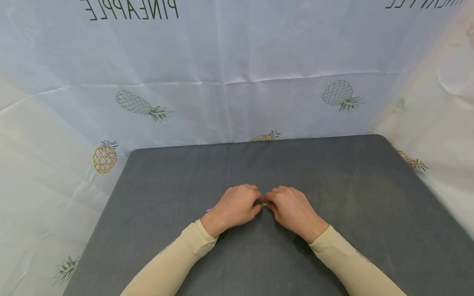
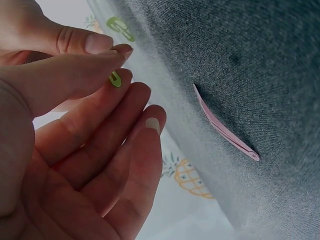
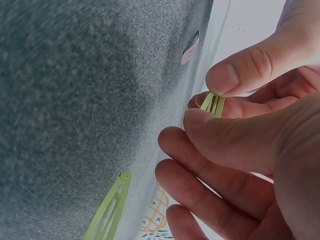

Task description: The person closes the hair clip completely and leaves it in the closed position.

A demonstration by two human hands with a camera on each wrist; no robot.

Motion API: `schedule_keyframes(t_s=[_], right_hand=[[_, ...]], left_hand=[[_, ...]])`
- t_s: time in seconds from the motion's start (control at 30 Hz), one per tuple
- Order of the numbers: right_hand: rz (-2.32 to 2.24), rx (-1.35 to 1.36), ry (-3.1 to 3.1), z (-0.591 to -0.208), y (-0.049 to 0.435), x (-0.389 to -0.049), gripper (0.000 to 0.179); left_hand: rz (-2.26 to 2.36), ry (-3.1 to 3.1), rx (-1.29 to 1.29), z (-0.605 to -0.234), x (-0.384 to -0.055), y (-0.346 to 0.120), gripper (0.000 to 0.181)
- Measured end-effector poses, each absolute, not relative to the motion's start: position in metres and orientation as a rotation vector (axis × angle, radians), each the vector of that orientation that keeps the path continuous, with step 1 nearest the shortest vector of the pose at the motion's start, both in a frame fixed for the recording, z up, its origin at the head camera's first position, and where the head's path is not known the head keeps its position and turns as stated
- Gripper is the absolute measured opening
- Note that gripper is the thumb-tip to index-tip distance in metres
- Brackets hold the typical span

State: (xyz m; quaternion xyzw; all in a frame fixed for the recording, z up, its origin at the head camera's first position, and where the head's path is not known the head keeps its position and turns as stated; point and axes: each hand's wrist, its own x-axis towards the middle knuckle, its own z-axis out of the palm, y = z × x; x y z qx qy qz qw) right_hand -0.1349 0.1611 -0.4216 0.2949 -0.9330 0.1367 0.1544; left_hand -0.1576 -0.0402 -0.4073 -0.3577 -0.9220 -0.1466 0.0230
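A green snap hair clip [image 1: 264, 204] is pinched between my two hands above the table. My left hand [image 1: 237, 205] holds one end between thumb and index finger, its other fingers loosely bent. At the opposite end, my right hand [image 1: 293, 209] pinches the clip with thumb and fingertip. The right wrist view shows the middle of this clip [image 3: 214, 105] between the two thumbs; the fingers hide its ends. A pink hair clip [image 2: 225, 131] lies on the table beside my left hand. Near my right hand, another green hair clip [image 3: 107, 212] lies on the cloth.
A dark grey cloth covers the table [image 1: 177, 176]. White curtains [image 1: 222, 49] with printed pineapples hang behind it and at both sides. In the head view the right hand and forearm hide the green clip lying on the table.
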Motion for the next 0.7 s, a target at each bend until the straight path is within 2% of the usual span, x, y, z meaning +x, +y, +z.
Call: schedule_keyframes(t_s=[0.7], right_hand=[[0.358,0.878,-2.616,-0.4208,0.1593,-0.1345,0.020]], left_hand=[[-0.388,-2.805,-1.152,-0.4065,-0.1576,-0.0412,0.005]])
